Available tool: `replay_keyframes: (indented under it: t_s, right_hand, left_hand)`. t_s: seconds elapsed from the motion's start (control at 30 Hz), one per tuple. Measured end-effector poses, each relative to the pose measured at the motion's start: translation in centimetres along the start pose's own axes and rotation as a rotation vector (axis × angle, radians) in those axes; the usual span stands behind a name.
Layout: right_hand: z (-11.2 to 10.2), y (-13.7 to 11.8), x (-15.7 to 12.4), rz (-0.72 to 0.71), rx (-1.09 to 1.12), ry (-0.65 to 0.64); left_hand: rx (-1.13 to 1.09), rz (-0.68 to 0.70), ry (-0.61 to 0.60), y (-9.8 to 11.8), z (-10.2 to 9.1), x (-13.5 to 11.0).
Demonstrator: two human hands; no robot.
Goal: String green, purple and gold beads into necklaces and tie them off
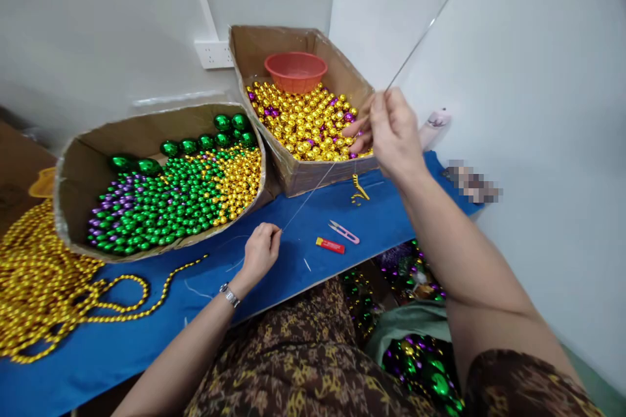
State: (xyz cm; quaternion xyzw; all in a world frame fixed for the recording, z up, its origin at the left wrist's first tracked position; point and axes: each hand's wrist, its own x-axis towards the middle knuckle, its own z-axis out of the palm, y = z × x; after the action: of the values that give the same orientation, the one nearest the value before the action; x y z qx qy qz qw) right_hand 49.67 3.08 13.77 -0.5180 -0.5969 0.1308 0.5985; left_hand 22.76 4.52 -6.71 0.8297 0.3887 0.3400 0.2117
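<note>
My left hand [263, 249], with a metal watch at its wrist, is closed in a pinch on a thin clear thread [308, 197] above the blue tabletop [298, 280]. The thread runs taut up to my right hand [394, 127]. That hand is raised by the right rim of the far box, its thumb and forefinger pinching a long thin needle [415, 45] that slants up to the right. Under it, a small yellow piece [360, 187] shows near a fine strand; I cannot tell what it is. Pink thread snips [344, 232] and a red lighter [330, 245] lie between my hands.
One cardboard box [288, 172] holds gold and purple beads [313, 124] and a red bowl [296, 71]. Another box [63, 202] has green, gold and purple beads [171, 202]. Gold bead strings [44, 287] pile at left. A green bag [411, 326] of beads sits below the table edge.
</note>
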Motion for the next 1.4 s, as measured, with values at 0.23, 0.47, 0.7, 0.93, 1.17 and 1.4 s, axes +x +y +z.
replay_keyframes:
  t_s: [0.23,0.47,0.7,0.93,1.17,1.4]
  right_hand:
    - [-0.7,-4.9,4.1,-0.228,-0.095,0.043]
    - [2.3,-4.0,0.0,-0.132,-0.036,-0.201]
    - [4.4,-1.9,-3.8,-0.041,0.058,-0.378]
    - [6.6,3.0,-9.0,0.151,-0.032,-0.389]
    - [8.8,6.4,-13.1,0.300,-0.064,-0.510]
    - [11.1,7.1,-13.5,0.236,-0.092,-0.552]
  left_hand:
    - [-0.069,0.064,-0.012,2.9,1.0,2.8]
    - [0.337,0.019,-0.233,0.2,0.2,0.6]
    - [0.411,0.022,-0.476,0.0,-3.5,-1.4]
    - [0.035,-0.002,-0.195,0.9,-9.7,2.7]
    - [0.283,-0.228,0.054,-5.5,-13.4,6.8]
    - [0.585,-0.150,-0.221,-6.1,-11.0,9.4]
